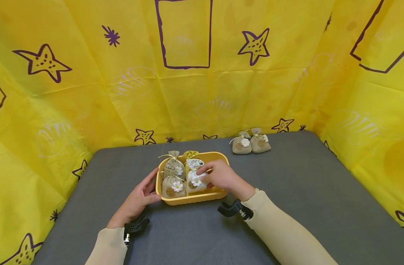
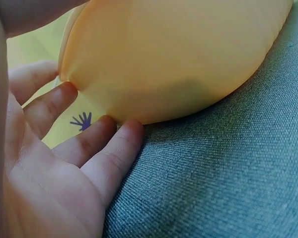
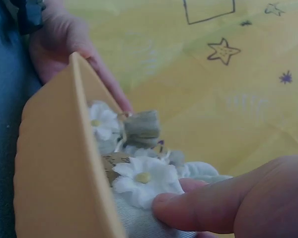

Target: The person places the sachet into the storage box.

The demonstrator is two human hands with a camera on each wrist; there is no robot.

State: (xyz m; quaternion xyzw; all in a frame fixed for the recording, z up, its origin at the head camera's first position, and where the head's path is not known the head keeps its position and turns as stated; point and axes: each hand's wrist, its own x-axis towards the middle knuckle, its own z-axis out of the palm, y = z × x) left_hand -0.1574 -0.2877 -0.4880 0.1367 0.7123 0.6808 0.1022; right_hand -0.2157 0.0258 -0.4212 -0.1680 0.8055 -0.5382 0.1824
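**White Pouch (image 1: 191, 175) Pinched Inside Yellow Tray (image 1: 196, 200)**

A white pouch sits in a yellow tray, just left of the right hand (image 1: 218, 175), whose thumb and fingers close narrowly on its side. The step in hand appears to be settling it among its neighbors; the next move would likely call for easing those fingers apart without dragging it. The pouch is gathered at the neck, with a white flower (image 1: 196, 181) and a brown label (image 3: 112, 166) up front. A mustard pouch (image 1: 191, 154) peeks out behind it; farther left of the fingers stand two tan pouches (image 1: 169, 182). The left hand (image 1: 139, 198), fingers spread, touches the tray's outer side. Beyond the right fingers, two more pouches (image 1: 241, 148) rest on the gray worktop (image 1: 188, 235) before a yellow starfish-print cloth (image 1: 188, 97).
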